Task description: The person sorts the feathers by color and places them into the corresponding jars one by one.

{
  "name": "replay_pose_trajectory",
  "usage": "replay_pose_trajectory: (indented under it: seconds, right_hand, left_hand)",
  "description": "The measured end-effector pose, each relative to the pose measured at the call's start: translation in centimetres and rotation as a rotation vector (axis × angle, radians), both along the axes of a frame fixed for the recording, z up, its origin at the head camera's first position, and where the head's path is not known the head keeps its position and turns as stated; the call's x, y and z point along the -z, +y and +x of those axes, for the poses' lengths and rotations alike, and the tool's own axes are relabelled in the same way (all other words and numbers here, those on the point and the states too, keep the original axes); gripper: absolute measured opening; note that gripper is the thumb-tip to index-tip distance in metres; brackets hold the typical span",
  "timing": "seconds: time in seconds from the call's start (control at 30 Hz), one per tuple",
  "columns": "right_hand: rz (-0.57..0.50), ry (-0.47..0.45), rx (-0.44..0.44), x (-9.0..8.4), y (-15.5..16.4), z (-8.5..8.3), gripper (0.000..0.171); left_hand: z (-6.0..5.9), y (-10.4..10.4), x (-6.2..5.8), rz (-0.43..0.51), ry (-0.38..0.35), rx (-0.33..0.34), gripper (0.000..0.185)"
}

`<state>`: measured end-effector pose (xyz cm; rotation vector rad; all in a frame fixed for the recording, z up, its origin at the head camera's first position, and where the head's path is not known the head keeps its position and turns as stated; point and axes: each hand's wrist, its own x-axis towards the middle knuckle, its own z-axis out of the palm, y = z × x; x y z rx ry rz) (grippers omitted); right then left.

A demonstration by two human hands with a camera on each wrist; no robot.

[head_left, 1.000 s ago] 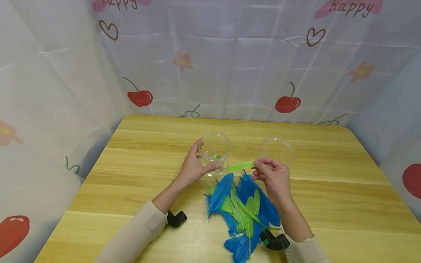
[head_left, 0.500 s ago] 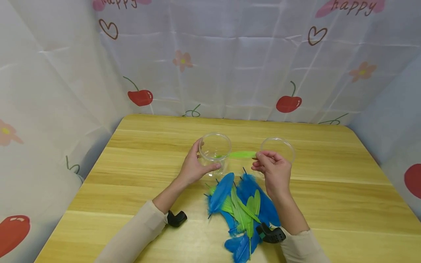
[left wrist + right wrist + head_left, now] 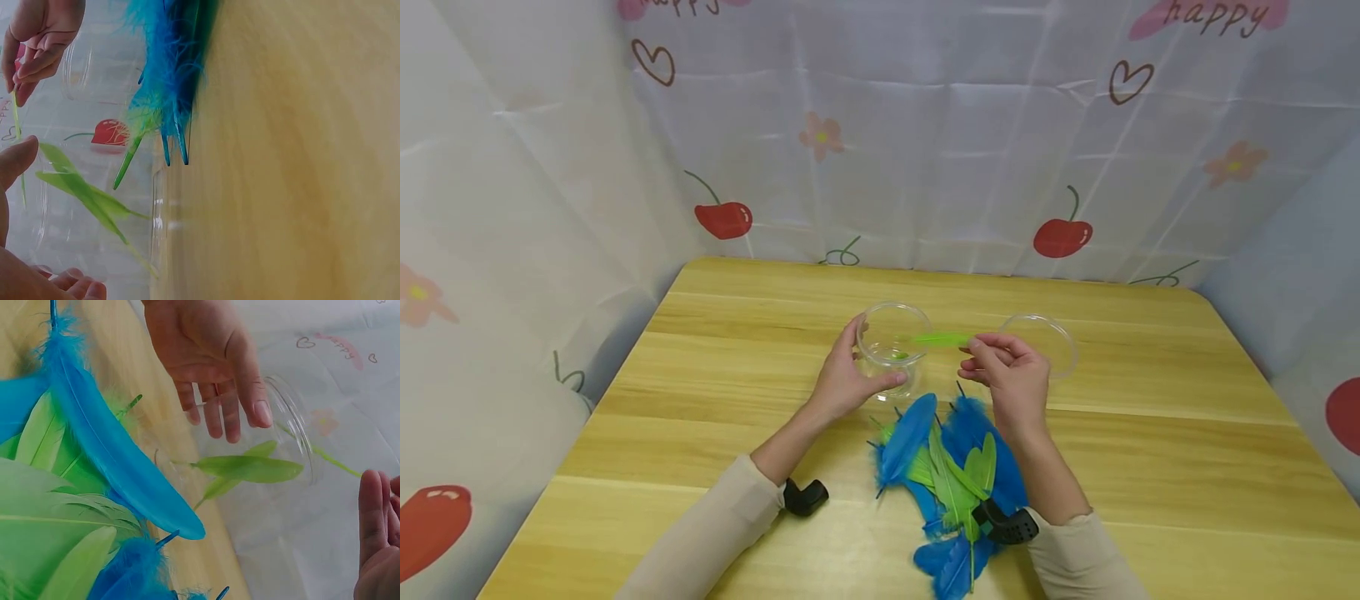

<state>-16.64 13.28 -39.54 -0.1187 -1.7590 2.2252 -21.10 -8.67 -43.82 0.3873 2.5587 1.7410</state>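
Head view: I log left hand [image 3: 842,379] gripping cup [image 3: 883,360], likely to steady it, short of worktop's [image 3: 737,358] far edge, right hand [image 3: 1018,383] pinching feather [image 3: 942,340] so its free end enters the mouth.

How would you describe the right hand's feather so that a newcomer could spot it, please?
At the wooden table, find the clear cup in the left hand. By its mouth is a green feather, the only one pinched by the right hand.
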Motion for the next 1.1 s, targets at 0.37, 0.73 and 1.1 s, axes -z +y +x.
replay_pose_trajectory:
  seconds: [0.37, 0.73, 1.1]
  right_hand:
    - [0.034, -0.012, -0.121, 0.6, 0.2, 0.1, 0.013]
    - [0.018, -0.011, -0.12, 0.8, 0.4, 0.2, 0.01]
    - [0.041, -0.038, -0.106, 1.1, 1.2, 1.0, 0.01]
  left_hand:
    - [0.0, 0.1, -0.1, 0.01, -0.007, 0.002, 0.103]
    - [0.1, 0.1, -0.1, 0.003, -0.012, -0.003, 0.104]
    - [0.1, 0.0, -0.2, -0.013, -0.025, -0.012, 0.105]
